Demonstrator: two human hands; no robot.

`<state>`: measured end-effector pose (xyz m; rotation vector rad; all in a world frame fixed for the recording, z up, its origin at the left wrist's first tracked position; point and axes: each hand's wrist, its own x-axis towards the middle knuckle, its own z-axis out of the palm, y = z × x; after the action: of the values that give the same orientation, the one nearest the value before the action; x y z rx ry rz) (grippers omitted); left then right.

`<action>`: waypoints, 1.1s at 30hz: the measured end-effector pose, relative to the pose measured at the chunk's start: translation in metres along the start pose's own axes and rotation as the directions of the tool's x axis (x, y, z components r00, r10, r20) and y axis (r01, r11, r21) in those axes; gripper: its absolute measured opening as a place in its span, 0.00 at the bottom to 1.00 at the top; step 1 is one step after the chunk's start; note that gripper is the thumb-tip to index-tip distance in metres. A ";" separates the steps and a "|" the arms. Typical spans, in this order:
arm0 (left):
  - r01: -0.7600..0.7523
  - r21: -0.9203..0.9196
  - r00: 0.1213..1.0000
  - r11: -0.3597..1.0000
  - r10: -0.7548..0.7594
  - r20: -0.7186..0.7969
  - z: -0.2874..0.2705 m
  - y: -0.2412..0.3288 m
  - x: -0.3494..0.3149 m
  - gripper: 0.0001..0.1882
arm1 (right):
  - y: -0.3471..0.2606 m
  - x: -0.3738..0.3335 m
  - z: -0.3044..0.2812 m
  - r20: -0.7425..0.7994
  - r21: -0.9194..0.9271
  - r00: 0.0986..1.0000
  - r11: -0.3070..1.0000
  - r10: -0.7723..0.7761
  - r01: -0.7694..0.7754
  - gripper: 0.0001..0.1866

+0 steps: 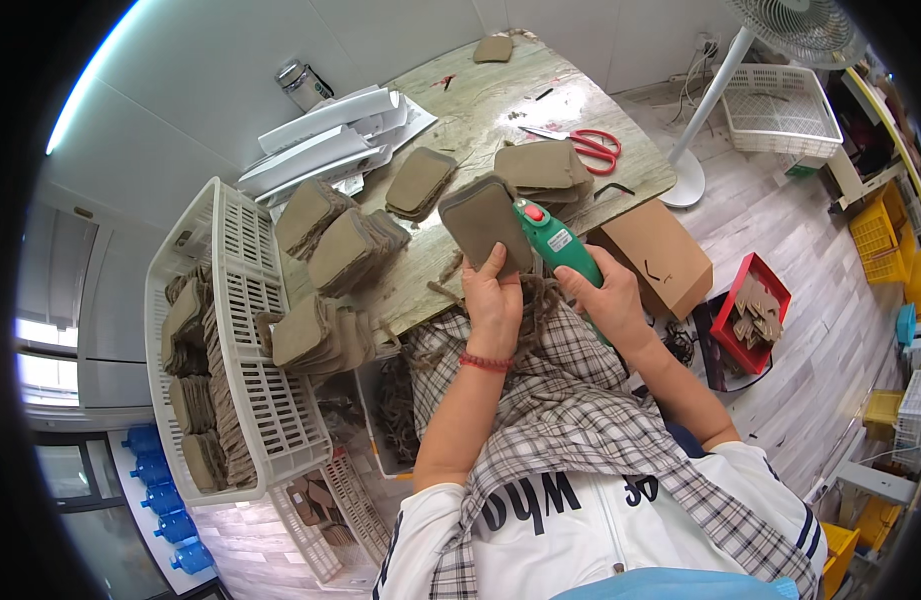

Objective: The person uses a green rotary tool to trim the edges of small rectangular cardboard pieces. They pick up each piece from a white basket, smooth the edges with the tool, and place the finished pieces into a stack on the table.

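Note:
My left hand (494,305) grips a brown, rounded-rectangle pad (479,222) by its lower edge, thumb on top. Closed around a green handheld electric cutter (559,246) with a red button is my right hand (613,298). The cutter's head meets the pad's right edge; its blade is too small to make out. Similar pads lie in piles on the table (451,270): one pile (541,168) just beyond the cutter, another (421,183) left of the held pad, and a thick pile (351,255) nearer the left. Brown trimmed strips (546,305) lie on my checked apron.
Red-handled scissors (593,147) and rolled white papers (331,135) are on the table. At the left stands a white plastic crate (256,330) filled with pads. A cardboard box (661,255), a red tray (726,320) of brown pieces and a standing fan (721,90) are to the right.

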<state>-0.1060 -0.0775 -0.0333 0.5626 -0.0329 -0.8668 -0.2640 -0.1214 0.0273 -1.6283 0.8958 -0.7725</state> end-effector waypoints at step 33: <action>0.282 0.731 0.909 0.621 -0.416 0.002 -0.049 0.085 -0.014 0.25 | 0.014 -0.011 -0.029 0.296 -0.163 0.955 0.986 0.031 0.019 0.23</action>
<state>-0.0423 -0.0013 -0.0311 1.2719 -0.4595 -1.2968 -0.2965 -0.1281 0.0197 -1.8279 0.7616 -0.4398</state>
